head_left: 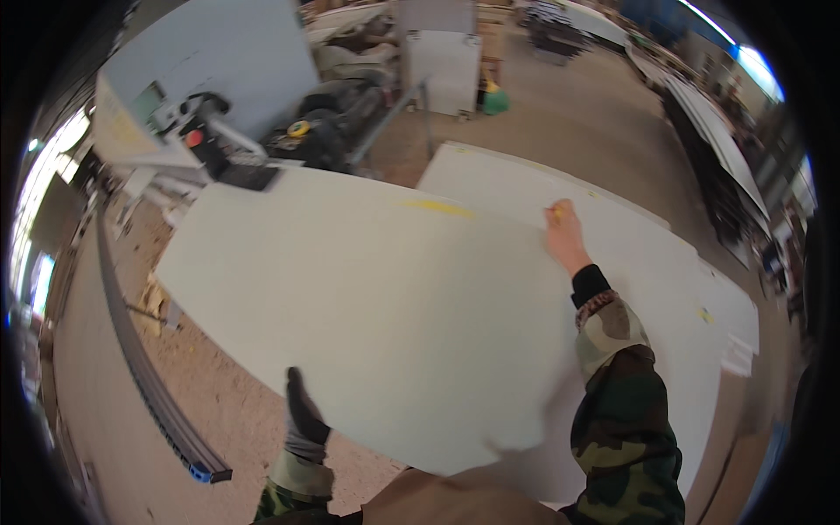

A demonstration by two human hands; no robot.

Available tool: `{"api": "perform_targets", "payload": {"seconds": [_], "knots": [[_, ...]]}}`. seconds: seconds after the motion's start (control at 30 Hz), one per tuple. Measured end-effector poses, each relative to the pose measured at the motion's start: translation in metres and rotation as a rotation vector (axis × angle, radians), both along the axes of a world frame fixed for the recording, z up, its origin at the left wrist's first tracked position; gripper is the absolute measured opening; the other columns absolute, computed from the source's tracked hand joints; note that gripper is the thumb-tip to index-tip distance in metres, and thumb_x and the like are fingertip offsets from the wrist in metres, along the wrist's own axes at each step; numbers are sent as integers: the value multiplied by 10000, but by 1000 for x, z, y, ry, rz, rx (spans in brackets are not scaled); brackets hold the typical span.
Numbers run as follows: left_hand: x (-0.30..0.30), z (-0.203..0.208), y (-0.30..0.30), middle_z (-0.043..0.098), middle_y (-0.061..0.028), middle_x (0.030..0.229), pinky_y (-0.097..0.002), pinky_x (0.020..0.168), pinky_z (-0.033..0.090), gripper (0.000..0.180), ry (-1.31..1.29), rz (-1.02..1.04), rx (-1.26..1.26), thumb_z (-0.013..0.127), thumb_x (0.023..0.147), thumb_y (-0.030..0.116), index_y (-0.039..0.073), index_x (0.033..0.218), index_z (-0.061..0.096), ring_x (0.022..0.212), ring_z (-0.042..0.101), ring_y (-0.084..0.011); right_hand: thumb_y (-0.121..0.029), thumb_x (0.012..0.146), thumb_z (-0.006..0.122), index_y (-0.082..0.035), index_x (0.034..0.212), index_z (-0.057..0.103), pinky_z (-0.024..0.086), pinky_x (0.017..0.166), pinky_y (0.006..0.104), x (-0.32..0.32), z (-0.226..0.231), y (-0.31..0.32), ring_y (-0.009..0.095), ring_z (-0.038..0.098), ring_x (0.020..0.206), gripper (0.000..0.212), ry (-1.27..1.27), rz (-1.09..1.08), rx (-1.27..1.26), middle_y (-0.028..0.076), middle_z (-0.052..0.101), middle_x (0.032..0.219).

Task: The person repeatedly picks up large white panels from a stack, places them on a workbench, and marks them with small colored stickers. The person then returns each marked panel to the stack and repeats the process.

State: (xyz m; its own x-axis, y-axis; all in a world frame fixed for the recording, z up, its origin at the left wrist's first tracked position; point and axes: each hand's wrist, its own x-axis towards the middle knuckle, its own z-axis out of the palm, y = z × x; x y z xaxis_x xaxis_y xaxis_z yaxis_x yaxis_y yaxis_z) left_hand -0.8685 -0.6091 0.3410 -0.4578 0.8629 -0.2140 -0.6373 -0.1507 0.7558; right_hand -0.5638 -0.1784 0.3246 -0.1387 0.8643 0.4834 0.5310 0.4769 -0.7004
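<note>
"Head view: where's the board (350, 297)?"
"Centre, overlapping the white boards (634, 241) at right."
"And the hands?"
"Gloved left hand (304, 411) at its near left edge, grip hidden. Bare right hand (567, 234), far right, fingers curled closed; I can't tell if it holds anything."

The board (367, 306) lies before the person, the left hand (306, 411) at its near edge, the right hand (566, 234) by its far right corner. Panels (691, 271) lie to its right. The machine (328, 127) stands beyond it, left of centre; a rail (191, 444) lies at left, stacked sheets (719, 157) at far right.
</note>
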Motion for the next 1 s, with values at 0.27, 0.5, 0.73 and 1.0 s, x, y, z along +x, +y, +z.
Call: {"api": "perform_targets", "payload": {"seconds": [0.27,0.5,0.73,1.0], "knots": [[45,32,-18,393,-151,1345,-450,1011,334,578,-217,-5,32,422,938,400,2,1345,322,1215,398,-303,-266,910,407,84,895,589,419,782,471,31,-16,21,447,537,889,394,-679,136,-383,295,581,899],[85,24,-36,370,-156,1366,-469,1022,316,615,-597,-10,44,468,916,403,9,1358,302,1242,368,-316,-251,916,423,96,781,566,418,734,490,68,-19,8,459,537,818,400,-604,66,-245,281,574,798],[197,19,-35,407,-150,1336,-467,1018,314,624,-754,-94,-79,495,894,420,20,1344,331,1212,397,-317,-209,926,402,73,717,539,395,643,463,199,-3,-12,401,524,698,377,-469,23,-250,242,563,732],[384,12,-24,429,-151,1311,-460,1012,321,601,-722,-105,-127,483,900,417,13,1324,351,1192,412,-312,-238,945,373,36,903,527,402,722,468,407,6,-21,401,511,824,317,-471,-34,-182,226,560,849]]}}
